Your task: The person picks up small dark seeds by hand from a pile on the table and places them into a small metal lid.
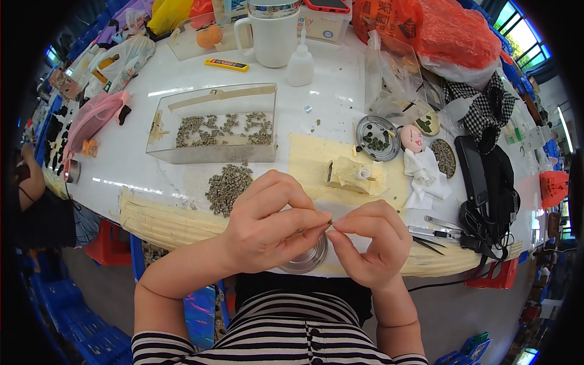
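Both hands meet above the table's front edge, fingertips almost touching. My left hand (274, 222) pinches with thumb and index finger at a tiny dark piece, too small to name. From the other side my right hand (377, 240) is also closed in a pinch at the same spot. Below them, a round clear dish (309, 260) is partly covered by my left hand. Left of that hand lies a heap of small grey-brown metallic pieces (228, 187). Behind it stands a clear rectangular box (210, 155) with several clusters of similar pieces inside.
A taped block with a white nozzle (356, 175) stands beyond my hands. Right of it are a round tin of dark green pieces (378, 139), crumpled tissue (424, 176), tweezers (441, 224) and a black pouch (483, 182). A white mug (274, 36) and squeeze bottle (300, 64) stand farther back.
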`<action>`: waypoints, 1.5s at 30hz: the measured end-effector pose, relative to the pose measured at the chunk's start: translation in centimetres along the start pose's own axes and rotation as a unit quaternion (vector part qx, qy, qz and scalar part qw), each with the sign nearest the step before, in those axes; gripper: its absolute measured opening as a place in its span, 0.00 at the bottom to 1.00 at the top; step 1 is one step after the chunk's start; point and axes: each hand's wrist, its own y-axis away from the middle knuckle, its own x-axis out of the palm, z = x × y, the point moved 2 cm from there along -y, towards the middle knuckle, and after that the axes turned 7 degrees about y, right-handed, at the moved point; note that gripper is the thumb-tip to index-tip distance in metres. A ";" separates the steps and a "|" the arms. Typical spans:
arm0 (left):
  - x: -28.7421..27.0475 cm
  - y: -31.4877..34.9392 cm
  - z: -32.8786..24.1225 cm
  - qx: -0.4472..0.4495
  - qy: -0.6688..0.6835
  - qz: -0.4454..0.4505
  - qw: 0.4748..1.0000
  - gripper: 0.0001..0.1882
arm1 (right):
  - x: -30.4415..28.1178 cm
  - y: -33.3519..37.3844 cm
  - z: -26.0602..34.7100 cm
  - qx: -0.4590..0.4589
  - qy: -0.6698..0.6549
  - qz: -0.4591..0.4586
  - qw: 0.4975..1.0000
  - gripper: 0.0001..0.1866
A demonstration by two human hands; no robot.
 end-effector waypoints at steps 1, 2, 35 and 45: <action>0.0 0.0 0.0 -0.008 0.003 0.003 1.000 0.16 | 0.0 0.0 0.1 -0.020 0.015 0.001 1.000 0.11; -0.1 0.0 0.1 -0.016 0.013 -0.002 1.000 0.15 | 0.0 0.0 0.1 -0.040 0.031 0.001 0.999 0.12; -0.2 0.0 0.0 -0.003 0.027 0.000 1.000 0.15 | 0.2 0.1 -0.6 -0.006 0.037 0.009 0.999 0.11; 0.0 0.1 0.1 -0.001 0.020 0.010 1.000 0.16 | 0.1 0.5 -0.4 -0.005 0.039 -0.008 0.999 0.11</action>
